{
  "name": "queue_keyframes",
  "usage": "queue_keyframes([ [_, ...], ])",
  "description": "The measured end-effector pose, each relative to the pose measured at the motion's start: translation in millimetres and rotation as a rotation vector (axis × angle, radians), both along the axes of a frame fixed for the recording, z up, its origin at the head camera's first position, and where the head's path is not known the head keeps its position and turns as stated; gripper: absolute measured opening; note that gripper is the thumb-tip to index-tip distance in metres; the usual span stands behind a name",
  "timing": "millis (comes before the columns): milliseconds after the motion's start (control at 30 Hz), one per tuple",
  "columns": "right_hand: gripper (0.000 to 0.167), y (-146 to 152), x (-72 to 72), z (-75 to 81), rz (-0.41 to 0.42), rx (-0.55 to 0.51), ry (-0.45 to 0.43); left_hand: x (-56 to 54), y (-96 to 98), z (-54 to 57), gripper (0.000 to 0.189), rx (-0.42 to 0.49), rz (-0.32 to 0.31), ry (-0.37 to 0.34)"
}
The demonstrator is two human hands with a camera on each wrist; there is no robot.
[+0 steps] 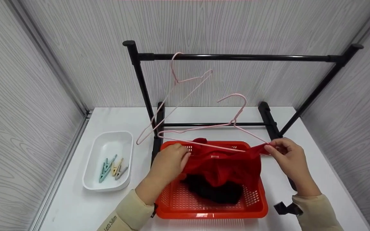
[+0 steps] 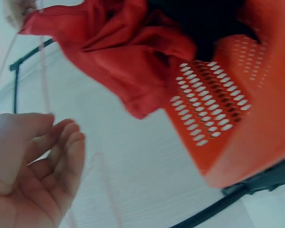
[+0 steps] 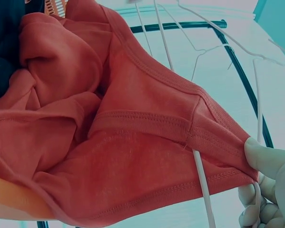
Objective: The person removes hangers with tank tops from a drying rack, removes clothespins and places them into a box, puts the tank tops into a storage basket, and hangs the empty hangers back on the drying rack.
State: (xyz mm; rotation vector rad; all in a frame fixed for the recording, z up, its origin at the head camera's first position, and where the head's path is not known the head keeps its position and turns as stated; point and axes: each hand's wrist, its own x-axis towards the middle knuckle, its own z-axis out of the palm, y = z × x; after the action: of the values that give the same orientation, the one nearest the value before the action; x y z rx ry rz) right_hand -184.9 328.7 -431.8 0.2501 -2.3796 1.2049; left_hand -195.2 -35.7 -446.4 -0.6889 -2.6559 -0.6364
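Observation:
A red tank top (image 1: pixel 223 165) hangs partly on a pink wire hanger (image 1: pixel 236 122), above a red basket (image 1: pixel 210 214). My right hand (image 1: pixel 289 160) pinches the top's strap together with the hanger's right end; in the right wrist view, the thumb (image 3: pixel 266 154) presses on the strap and the hanger wire runs inside the cloth. My left hand (image 1: pixel 169 162) is at the top's left side, beneath the hanger's left arm. In the left wrist view its fingers (image 2: pixel 68 147) are loosely bent with nothing between them, apart from the cloth. A black cloth (image 1: pixel 215 191) lies in the basket.
A black clothes rack (image 1: pixel 236 57) stands behind the basket. Another pink hanger (image 1: pixel 174 67) hangs on its bar at the left. A white tray (image 1: pixel 90 160) with several clothespins (image 1: pixel 106 168) sits left of the basket. Grey wood-patterned walls (image 1: pixel 59 48) surround the white table (image 1: pixel 72 199).

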Motion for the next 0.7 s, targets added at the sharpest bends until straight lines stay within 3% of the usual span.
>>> queue_keyframes([
  [133,0.011,4.4,-4.8,-6.2,0.001,0.011,-0.006,3.3,4.9,14.6,0.011,0.104,-0.052,0.245],
  [233,0.011,7.6,-7.9,-9.9,-0.004,0.028,-0.005,-0.3,8.1,22.5,0.015,0.162,-0.053,0.347],
  [333,0.010,7.5,-9.2,-10.2,0.010,0.040,-0.003,-8.4,10.0,24.0,0.021,0.179,-0.020,0.368],
  [433,0.009,5.6,-9.9,-9.9,0.027,0.061,0.003,-16.4,10.4,19.7,0.026,0.176,-0.004,0.342],
  [700,0.009,0.6,-13.2,-11.3,0.050,0.094,0.023,-25.0,7.5,5.8,0.013,0.241,-0.062,0.295],
])
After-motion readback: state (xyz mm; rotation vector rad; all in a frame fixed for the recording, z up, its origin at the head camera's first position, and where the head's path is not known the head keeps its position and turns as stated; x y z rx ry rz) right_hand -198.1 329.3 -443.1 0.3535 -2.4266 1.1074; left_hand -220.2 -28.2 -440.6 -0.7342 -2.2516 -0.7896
